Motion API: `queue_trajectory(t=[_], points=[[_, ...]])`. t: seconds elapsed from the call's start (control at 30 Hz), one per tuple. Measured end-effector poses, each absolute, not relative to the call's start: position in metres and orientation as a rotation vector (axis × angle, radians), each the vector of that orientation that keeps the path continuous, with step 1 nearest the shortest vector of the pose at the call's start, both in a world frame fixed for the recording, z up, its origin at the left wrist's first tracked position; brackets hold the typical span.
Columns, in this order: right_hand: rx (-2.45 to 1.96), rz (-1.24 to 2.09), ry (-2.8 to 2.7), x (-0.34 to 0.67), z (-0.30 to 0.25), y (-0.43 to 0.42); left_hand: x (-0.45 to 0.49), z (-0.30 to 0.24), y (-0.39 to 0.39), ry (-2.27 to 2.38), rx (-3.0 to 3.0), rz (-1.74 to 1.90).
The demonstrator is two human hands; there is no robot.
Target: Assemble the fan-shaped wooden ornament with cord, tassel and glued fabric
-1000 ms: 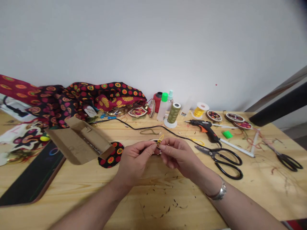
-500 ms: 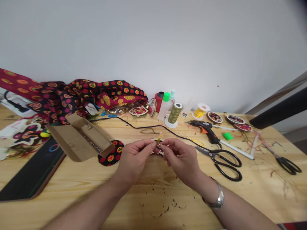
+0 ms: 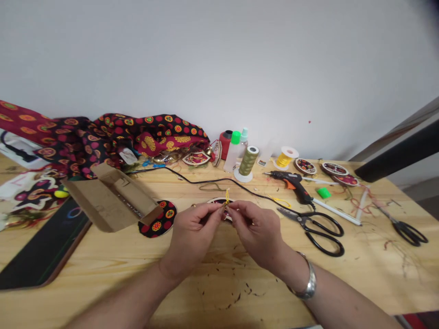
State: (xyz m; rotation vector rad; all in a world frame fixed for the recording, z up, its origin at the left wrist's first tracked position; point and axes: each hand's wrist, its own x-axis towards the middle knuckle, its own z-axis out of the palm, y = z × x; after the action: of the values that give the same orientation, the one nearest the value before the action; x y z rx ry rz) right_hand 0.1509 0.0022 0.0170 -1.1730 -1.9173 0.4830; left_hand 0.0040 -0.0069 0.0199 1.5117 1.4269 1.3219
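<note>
Near the bench's left edge lies an open cardboard box. At mid-bench the left hand and right hand meet fingertip to fingertip, both pinched closed on a short yellow cord (its loop stands up between them). Black scissors lie just right.

A home craft table: glue gun, scissors, thread spools, patterned fabric.

Left hand and right hand raised mid-frame, fingertips pinched and meeting, forearms angled in from below, band on right wrist
</note>
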Motion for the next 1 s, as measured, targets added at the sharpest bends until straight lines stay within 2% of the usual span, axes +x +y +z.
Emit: queue_trajectory(t=[0.57, 1.0], points=[[-1.186, 0.338, -2.006, 0.1503, 0.0139, 0.0008, 0.002, 0.0151, -0.0092, 1.489, 1.796, 1.289], [-0.997, 0.18, -2.061, 0.1526, 0.0117, 0.0064, 0.001, 0.0172, -0.0062, 1.394, 1.611, 1.308]])
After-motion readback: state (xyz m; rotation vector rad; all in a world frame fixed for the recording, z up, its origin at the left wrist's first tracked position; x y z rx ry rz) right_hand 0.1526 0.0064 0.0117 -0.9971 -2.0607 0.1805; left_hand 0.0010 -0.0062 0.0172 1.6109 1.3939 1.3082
